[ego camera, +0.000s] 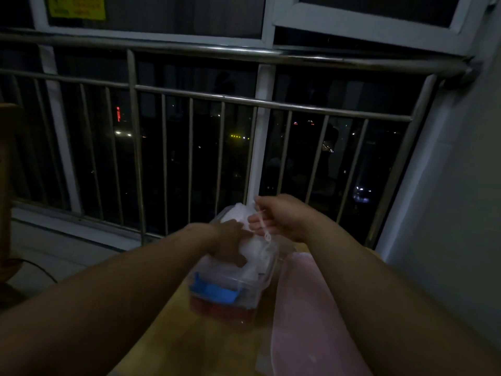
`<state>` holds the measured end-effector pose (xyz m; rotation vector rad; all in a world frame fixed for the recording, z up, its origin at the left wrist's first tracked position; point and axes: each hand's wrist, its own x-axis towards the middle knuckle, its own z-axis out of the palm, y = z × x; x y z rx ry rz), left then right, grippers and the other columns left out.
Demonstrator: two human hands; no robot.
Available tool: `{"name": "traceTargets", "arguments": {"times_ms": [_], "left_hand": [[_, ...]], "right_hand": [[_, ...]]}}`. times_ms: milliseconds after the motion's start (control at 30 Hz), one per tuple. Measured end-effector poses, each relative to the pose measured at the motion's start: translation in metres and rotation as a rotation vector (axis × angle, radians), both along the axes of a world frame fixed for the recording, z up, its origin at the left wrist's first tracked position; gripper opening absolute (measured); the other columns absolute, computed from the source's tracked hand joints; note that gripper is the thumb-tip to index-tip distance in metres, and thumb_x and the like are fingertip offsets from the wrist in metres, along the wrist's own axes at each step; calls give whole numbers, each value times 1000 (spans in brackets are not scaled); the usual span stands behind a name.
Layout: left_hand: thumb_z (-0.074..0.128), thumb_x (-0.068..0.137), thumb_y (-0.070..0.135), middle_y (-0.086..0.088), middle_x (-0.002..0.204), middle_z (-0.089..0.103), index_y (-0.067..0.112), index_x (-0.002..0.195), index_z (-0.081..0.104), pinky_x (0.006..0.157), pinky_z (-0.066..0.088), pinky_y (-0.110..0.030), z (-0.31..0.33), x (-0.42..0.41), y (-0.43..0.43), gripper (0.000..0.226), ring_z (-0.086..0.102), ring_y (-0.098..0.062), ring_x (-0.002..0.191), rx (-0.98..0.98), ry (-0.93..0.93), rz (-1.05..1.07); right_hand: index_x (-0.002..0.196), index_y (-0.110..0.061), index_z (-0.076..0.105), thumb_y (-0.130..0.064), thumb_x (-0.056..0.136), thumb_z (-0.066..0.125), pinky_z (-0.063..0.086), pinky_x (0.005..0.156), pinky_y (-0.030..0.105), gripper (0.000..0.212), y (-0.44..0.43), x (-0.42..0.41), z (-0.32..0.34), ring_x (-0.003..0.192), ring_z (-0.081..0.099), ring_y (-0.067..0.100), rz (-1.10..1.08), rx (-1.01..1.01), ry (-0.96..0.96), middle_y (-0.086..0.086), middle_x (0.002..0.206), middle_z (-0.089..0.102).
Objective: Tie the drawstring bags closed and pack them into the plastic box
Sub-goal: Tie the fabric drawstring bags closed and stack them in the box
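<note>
Left hand is curled round the white drawstring bag, holding it in the mouth of the clear plastic box near the tabletop far edge. Right hand pinches the drawstring. It's dim, can't tell if a knot exists. Best: steady the neck, draw the cord taut, knot close, press the bag below the rim. Pink fabric lies just right of the box.

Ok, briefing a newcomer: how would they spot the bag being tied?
Below the steel window railing a clear plastic box stands on the table. The white bag is over it, gripped by the left hand while the right hand pinches its cord; the other fabric, flat beside the box, is pink.
</note>
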<state>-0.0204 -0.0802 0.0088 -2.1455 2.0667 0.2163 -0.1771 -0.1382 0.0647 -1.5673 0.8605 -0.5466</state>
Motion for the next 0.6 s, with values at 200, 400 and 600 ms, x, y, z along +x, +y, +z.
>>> {"name": "traceTargets", "arguments": {"times_ms": [200, 400, 600], "left_hand": [[56, 103, 33, -7, 140, 59, 20, 141, 60, 104, 49, -36, 53, 5, 32, 41, 61, -25, 121, -59, -31, 102], [48, 105, 23, -8, 101, 69, 11, 104, 72, 75, 50, -30, 46, -12, 30, 27, 65, -22, 86, -263, 8, 102], [46, 103, 21, -6, 108, 69, 18, 111, 69, 87, 58, -43, 44, -46, 20, 24, 67, -22, 93, -361, 80, 24]], "right_hand": [[105, 0, 72, -21, 103, 55, 50, 67, 29, 27, 1, -3, 6, 79, 62, 19, -123, -301, 277, 11, 92, 69], [94, 4, 73, -14, 96, 60, 43, 60, 28, 23, -2, -41, -11, 70, 57, 21, -266, -247, 235, 13, 82, 65], [94, -3, 73, -16, 97, 58, 45, 63, 30, 19, -5, -105, -32, 71, 57, 22, -273, -199, 240, 12, 80, 63]]}}
